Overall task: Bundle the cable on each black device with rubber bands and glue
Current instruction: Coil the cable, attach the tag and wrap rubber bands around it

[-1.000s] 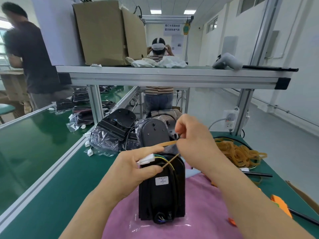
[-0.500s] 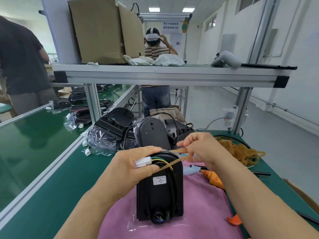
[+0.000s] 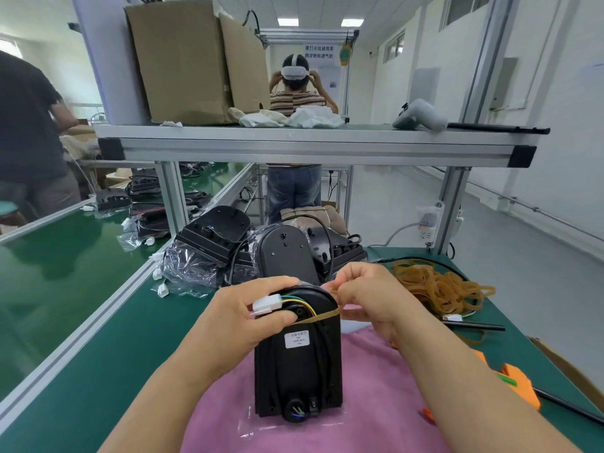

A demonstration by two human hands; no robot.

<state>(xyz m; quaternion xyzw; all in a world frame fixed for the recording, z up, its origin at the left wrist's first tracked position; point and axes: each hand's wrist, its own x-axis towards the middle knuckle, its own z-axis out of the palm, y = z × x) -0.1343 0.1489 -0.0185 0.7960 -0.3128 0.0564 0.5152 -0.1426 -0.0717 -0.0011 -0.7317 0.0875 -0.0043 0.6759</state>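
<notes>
A black device (image 3: 299, 364) with a white label lies on a pink cloth (image 3: 366, 403) in front of me. My left hand (image 3: 242, 318) grips the device's rounded far end and pinches its cable with the white connector (image 3: 267, 304) against it. A tan rubber band (image 3: 322, 317) stretches across the device's top from under my left thumb to my right hand (image 3: 366, 297), which pinches it at the device's right edge.
A heap of rubber bands (image 3: 439, 287) lies at the right. More black devices (image 3: 284, 253) in clear plastic bags stand behind. An orange tool (image 3: 518, 384) lies at the right edge. An aluminium shelf (image 3: 313, 147) spans overhead. People stand beyond it and at the left.
My right hand has come down from above the device to its right edge, pulling the rubber band over the top of the device. The left hand keeps its grip.
</notes>
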